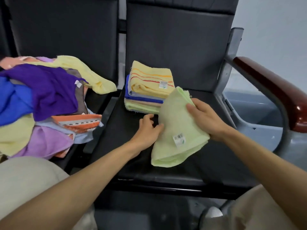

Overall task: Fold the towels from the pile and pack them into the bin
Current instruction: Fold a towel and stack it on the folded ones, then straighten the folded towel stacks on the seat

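Note:
A light green towel [176,130] with a white label hangs folded over the black seat [116,146]. My right hand [204,118] grips its upper right edge. My left hand [149,128] touches the towel's left edge with fingers pinching at it. Behind the green towel stands a stack of folded towels [147,90], topped by a yellow one with orange and red stripes. A loose pile of unfolded towels [44,103] in purple, blue, yellow, lilac and orange lies on the seat to the left. A grey bin [259,113] shows on the floor at the right, beyond the armrest.
The seats have tall black backs. A dark red armrest [274,92] on a grey metal frame runs along the right side of the seat, between the seat and the bin. My knees in beige trousers are at the bottom left and bottom right.

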The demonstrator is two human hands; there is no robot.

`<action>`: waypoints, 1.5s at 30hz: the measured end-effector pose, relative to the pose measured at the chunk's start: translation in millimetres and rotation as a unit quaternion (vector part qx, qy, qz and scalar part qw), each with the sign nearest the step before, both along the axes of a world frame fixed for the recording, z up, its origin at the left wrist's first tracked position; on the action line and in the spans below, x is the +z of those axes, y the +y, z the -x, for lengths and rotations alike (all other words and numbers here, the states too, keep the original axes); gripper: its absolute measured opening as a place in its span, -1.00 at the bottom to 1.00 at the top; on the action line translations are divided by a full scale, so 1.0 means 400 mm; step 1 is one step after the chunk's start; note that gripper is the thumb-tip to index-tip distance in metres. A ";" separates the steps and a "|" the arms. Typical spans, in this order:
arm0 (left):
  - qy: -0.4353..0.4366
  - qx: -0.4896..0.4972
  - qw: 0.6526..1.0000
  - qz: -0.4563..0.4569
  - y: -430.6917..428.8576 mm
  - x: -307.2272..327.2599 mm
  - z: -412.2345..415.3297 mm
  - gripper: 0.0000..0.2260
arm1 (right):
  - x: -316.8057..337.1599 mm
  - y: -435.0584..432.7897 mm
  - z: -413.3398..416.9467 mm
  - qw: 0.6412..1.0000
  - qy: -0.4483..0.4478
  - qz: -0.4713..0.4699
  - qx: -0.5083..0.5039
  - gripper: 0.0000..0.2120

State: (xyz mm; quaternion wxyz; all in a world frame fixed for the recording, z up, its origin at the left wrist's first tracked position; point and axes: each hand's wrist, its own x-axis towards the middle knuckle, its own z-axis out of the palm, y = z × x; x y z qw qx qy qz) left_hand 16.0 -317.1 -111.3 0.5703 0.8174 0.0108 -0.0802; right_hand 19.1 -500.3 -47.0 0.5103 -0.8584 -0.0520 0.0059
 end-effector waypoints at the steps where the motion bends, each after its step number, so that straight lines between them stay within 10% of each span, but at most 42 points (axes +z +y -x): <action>1: 0.055 0.007 0.995 0.081 0.000 0.002 0.007 -0.43 | 0.023 0.005 0.010 0.999 0.000 -0.046 0.003 -0.81; 4: 0.226 -0.047 0.906 0.354 0.012 0.019 0.043 -0.50 | 0.072 -0.015 0.024 0.988 0.017 -0.155 -0.009 -0.80; 8: 0.203 -0.084 0.876 0.430 0.001 0.077 0.054 -0.62 | 0.099 -0.107 0.034 0.984 0.023 -0.168 -0.054 -0.82; 18: -0.011 -0.037 0.999 0.024 -0.258 0.175 -0.176 -0.76 | -0.007 -0.300 -0.129 0.969 -0.059 0.110 -0.213 -0.79; 28: -0.049 0.096 0.984 -0.141 -0.384 0.072 -0.418 -0.66 | -0.124 -0.328 -0.416 0.967 -0.021 0.101 -0.235 -0.65; 45: -0.015 -0.112 0.946 -0.302 -0.286 0.079 -0.287 -0.47 | -0.107 -0.234 -0.282 0.942 0.002 0.250 -0.222 -0.59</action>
